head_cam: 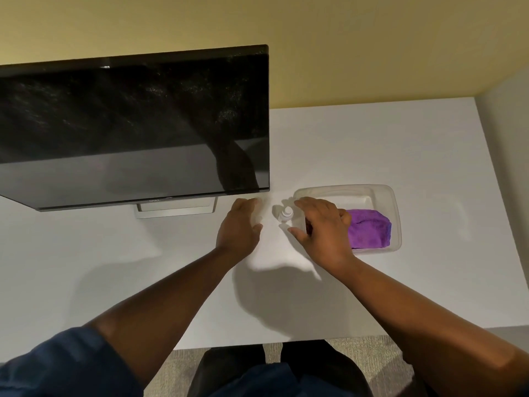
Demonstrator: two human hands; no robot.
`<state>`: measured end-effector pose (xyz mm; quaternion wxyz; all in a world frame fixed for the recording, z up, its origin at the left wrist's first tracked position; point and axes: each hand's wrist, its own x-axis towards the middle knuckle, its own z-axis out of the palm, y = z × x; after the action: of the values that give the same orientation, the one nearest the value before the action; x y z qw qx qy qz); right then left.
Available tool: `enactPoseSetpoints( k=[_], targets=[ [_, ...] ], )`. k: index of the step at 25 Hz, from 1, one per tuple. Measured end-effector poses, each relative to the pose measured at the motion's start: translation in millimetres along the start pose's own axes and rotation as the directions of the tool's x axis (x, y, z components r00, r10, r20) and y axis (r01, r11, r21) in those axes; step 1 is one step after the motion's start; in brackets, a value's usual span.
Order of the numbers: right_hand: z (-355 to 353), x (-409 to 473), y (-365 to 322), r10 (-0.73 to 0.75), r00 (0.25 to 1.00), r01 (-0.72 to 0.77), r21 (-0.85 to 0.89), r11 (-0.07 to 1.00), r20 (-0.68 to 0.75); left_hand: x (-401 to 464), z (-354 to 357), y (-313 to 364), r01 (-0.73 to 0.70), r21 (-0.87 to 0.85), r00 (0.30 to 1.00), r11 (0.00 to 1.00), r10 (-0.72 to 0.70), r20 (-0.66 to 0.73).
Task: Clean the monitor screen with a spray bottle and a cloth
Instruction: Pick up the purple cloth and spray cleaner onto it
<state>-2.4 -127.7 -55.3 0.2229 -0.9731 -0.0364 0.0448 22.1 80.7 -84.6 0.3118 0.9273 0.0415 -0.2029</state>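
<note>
Purple cloth [368, 228]: folded microfibre, lying in the right half of the clear tray, partly hidden at its left edge by the right hand.
Clear tray [393, 202]: shallow plastic container on the bench, right of the monitor's lower corner; its left part shows white through the plastic.
Spray bottle [285, 214]: small, pale, seen from above with its cap toward the camera; it stands at the tray's left end, between the two hands. Whether it is inside the tray or just beside the rim cannot be told.
Right hand [322, 224]: reaches over the left end of the tray, palm down; the grip is spread, fingers fanned and gently bent around the bottle's right side. Contact with the bottle cannot be told.
Left hand [240, 226]: hovers low over the bench just left of the bottle, fingers straight and close together, thumb out to the right; the grip holds nothing.
Monitor [134, 124]: dark screen, switched off, with faint dusty smears and a reflection of an arm near its lower right corner; it stands on the far left of the bench on a silver stand [176, 207].
Bench [372, 138]: white, flat, set against a yellow wall [343, 38].
Sleeve [57, 365]: dark blue, on the left arm at the near left edge.
</note>
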Motion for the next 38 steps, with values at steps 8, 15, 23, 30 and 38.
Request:
enactPoseSetpoints(
  k=[8, 15, 23, 30, 38],
  targets=[
    [-41.0, -44.9, 59.8, 0.046, 0.998, -0.046, 0.003, 0.999, 0.035, -68.3, 1.6, 57.4, -0.383, 0.102, 0.86, 0.918, 0.394, -0.324],
    [-51.0, -64.2, 94.0, 0.003, 0.982, -0.012, 0.047, 0.999, 0.187, -74.3, 34.4, 90.8, -0.515, 0.221, 0.857, 0.828, 0.488, 0.168],
    [-55.7, -65.0, 100.5, -0.028, 0.975, 0.001, 0.122, 0.993, 0.222, -75.4, 46.6, 88.7, -0.467, 0.263, 0.879, 0.844, 0.41, 0.244],
    [-57.4, -1.6, 102.2, -0.188, 0.902, 0.273, -0.176, 0.946, 0.388, -102.7, 19.0, 101.5, -0.394, 0.226, 0.919, 0.891, 0.382, 0.096],
    [-52.2, 6.1, 125.4, 0.02, 0.858, 0.187, -0.348, 0.919, 0.513, -117.6, 2.8, 94.8, -0.384, 0.211, 0.923, 0.899, 0.375, 0.083]
  ],
)
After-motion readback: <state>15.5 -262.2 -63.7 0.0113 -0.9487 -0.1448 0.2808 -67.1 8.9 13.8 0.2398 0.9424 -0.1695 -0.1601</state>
